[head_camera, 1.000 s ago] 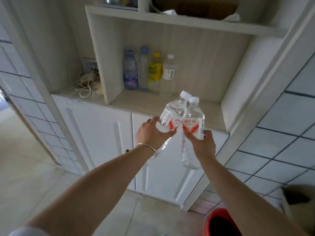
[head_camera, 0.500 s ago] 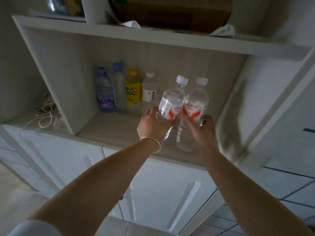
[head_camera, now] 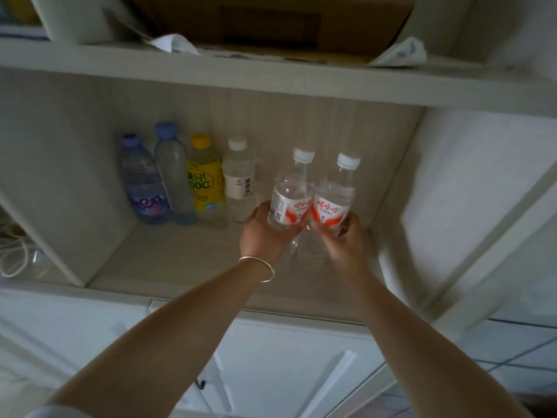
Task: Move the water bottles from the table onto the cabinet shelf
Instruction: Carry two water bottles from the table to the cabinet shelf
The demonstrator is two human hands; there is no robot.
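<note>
Two water bottles held side by side inside the cabinet shelf opening.

The left hand [head_camera: 261, 233] has its grip wrapped round the left water bottle [head_camera: 290, 198], and the right hand [head_camera: 343, 241] grasps the right water bottle [head_camera: 332, 203]; the two touch at their red-and-white labels, at centre frame above the cabinet shelf [head_camera: 168, 260]. Their lower halves are hidden behind the hands, so whether they rest on the board cannot be told. A bracelet [head_camera: 260, 268] circles the left wrist. Just left stand a white-capped bottle [head_camera: 239, 179], a yellow bottle [head_camera: 204, 176] and two blue-capped bottles [head_camera: 156, 176] against the back wall. A cardboard box [head_camera: 271, 22], cut off at the top edge, sits on the upper shelf [head_camera: 271, 82]. White cords [head_camera: 12, 254] lie blurred at far left.
</note>
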